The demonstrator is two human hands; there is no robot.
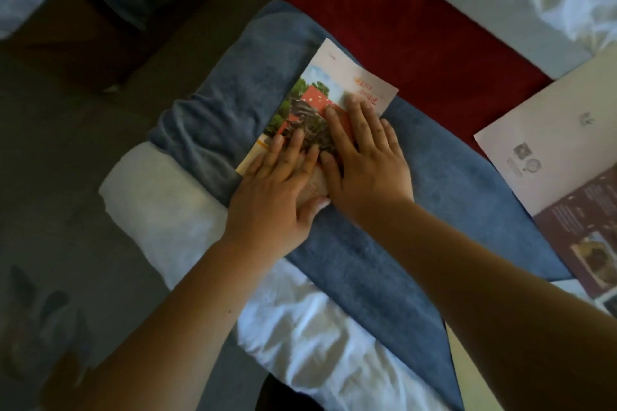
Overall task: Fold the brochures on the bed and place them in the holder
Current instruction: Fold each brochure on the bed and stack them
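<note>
On the blue towel [394, 243] across the bed [300, 327], a folded brochure [320, 100] under both palms. Left hand [277, 190] and right hand [364, 160] side by side, fingers spread flat, gripping nothing, covering its near half. Off right, apart, another brochure [564, 150] lying open.

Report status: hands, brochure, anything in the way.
Left hand and right hand both flat, pressing the brochure on the blue towel. No grip on it. Second brochure lies open to the right, clear. Holder not in view.
</note>
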